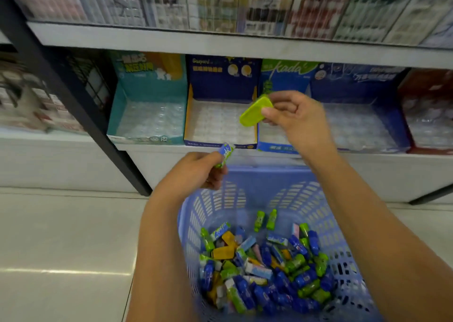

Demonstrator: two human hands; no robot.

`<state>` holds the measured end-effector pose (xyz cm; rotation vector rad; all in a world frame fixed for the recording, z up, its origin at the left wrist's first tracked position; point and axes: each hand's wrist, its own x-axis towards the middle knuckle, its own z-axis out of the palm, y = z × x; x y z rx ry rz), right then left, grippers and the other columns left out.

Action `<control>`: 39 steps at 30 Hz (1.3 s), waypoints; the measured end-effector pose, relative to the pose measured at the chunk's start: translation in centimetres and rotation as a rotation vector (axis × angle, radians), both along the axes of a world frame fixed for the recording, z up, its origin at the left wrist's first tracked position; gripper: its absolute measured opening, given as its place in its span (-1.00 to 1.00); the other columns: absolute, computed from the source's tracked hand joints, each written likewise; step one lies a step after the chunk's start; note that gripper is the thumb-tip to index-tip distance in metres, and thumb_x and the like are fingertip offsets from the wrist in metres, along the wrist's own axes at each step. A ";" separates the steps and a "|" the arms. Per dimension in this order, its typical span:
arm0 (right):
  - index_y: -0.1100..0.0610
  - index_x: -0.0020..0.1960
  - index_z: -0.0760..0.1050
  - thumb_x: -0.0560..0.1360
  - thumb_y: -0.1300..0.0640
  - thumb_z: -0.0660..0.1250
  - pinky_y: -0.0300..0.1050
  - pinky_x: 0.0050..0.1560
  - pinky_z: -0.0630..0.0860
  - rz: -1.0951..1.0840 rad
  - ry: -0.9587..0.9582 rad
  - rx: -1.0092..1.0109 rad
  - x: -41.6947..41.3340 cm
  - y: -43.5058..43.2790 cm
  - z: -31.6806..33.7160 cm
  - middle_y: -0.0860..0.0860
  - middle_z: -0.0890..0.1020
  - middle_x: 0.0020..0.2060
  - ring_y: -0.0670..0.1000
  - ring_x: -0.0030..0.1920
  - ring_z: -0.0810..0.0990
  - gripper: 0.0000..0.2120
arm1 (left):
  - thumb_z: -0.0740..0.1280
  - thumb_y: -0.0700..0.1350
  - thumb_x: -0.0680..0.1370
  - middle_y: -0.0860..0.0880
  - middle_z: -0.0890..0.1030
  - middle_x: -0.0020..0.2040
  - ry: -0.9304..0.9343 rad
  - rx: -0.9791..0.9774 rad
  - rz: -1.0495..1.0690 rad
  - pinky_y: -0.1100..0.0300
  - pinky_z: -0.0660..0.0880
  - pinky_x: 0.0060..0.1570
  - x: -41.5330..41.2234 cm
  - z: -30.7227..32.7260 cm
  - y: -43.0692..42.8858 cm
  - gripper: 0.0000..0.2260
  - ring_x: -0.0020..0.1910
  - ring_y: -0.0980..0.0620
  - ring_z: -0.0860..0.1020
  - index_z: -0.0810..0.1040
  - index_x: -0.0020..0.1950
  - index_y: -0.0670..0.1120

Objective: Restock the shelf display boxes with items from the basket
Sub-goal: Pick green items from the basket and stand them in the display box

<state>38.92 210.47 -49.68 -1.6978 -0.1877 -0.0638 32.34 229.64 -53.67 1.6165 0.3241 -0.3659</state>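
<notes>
The shelf is carrying a row of open display boxes, and below it the blue basket is waiting in front of the person, its bottom heaped with small wrapped packs. The teal box, the navy box and the green-and-blue box are all showing bare moulded trays. The right hand is pinching a lime-green pack between thumb and fingertips, hanging right over the wall between the navy box and the green-and-blue one. The left hand is gripping a blue-and-green pack just above the basket's far rim.

The likely slip is a misplacement: released this close to the divider, the lime-green pack could be dropping into the wrong box. The light fingertip pinch is also risking a fumble, with the pack landing askew across the tray's pockets.
</notes>
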 end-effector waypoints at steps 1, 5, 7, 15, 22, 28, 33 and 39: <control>0.05 -0.05 0.55 0.43 0.32 0.41 -0.33 -0.19 0.56 0.024 -0.048 -0.028 1.1 1.6 0.7 0.01 0.65 -0.20 -0.15 -0.24 0.65 -0.80 | 0.24 -0.13 0.58 0.02 0.56 -0.48 -0.076 0.003 0.076 0.24 0.53 -0.36 0.0 0.6 1.1 -0.69 -0.49 0.10 0.51 0.58 -0.33 -0.14; 0.13 0.07 0.58 0.45 0.26 0.41 -0.16 0.03 0.57 0.081 -0.208 -0.271 5.0 8.3 1.1 0.04 0.63 -0.09 -0.03 -0.08 0.61 -0.79 | 0.22 -0.01 0.60 0.00 0.61 -0.29 -0.373 0.346 0.371 0.17 0.49 -0.18 0.3 0.6 4.8 -0.70 -0.33 0.14 0.50 0.62 -0.18 -0.15; 0.24 0.10 0.58 0.44 0.27 0.41 -0.16 0.06 0.54 0.092 -0.283 -0.357 6.8 11.6 0.6 0.10 0.65 -0.07 0.00 -0.07 0.60 -0.77 | 0.20 0.05 0.60 -0.01 0.56 -0.24 -0.418 0.564 0.434 0.19 0.36 -0.29 0.4 0.2 6.1 -0.70 -0.30 0.11 0.47 0.64 -0.07 -0.09; 0.26 0.12 0.55 0.50 0.30 0.30 -0.26 0.02 0.39 0.186 -0.361 -0.763 10.7 17.4 -2.1 0.18 0.63 0.06 0.10 0.07 0.58 -0.79 | 0.21 -0.03 0.62 -0.17 0.62 -0.03 -0.441 0.661 0.398 -0.13 0.34 0.29 1.4 -0.9 7.4 -0.71 0.02 -0.18 0.52 0.60 0.12 -0.21; 0.26 0.13 0.57 0.53 0.17 0.29 -0.19 0.09 0.38 0.175 -0.338 -0.992 12.0 18.3 -2.2 0.19 0.56 0.15 0.15 0.16 0.50 -0.76 | 0.17 -0.03 0.62 -0.14 0.62 0.01 -0.474 0.667 0.383 -0.02 0.28 0.35 1.9 -2.1 7.8 -0.70 0.08 -0.19 0.51 0.59 0.15 -0.18; 0.23 0.21 0.50 0.58 0.18 0.16 -0.08 0.30 0.24 0.085 -0.526 -1.325 11.1 17.6 -3.0 0.14 0.51 0.21 0.14 0.34 0.30 -0.72 | 0.17 -0.05 0.63 -0.09 0.59 -0.04 -0.541 0.613 0.440 -0.08 0.28 0.35 2.0 -1.9 7.5 -0.71 -0.05 0.05 0.39 0.58 0.15 -0.20; 0.10 0.36 0.42 0.62 0.08 0.14 -0.10 0.35 0.25 0.173 -0.351 -1.151 8.9 17.3 -1.2 0.12 0.39 0.34 0.14 0.37 0.26 -0.66 | 0.17 -0.01 0.63 0.03 0.55 -0.07 -0.591 0.411 0.530 0.38 0.42 0.06 1.4 -0.6 6.8 -0.74 -0.07 0.07 0.48 0.58 0.14 -0.08; -0.09 0.13 0.54 0.58 0.16 0.23 -0.24 -0.05 0.52 0.267 -0.132 -0.249 1.6 11.3 0.4 -0.10 0.60 -0.03 -0.11 -0.07 0.57 -0.77 | 0.26 -0.09 0.59 0.10 0.57 -0.41 -0.519 -0.004 0.431 0.29 0.55 -0.34 1.2 1.0 5.6 -0.83 -0.44 0.18 0.51 0.59 -0.16 -0.02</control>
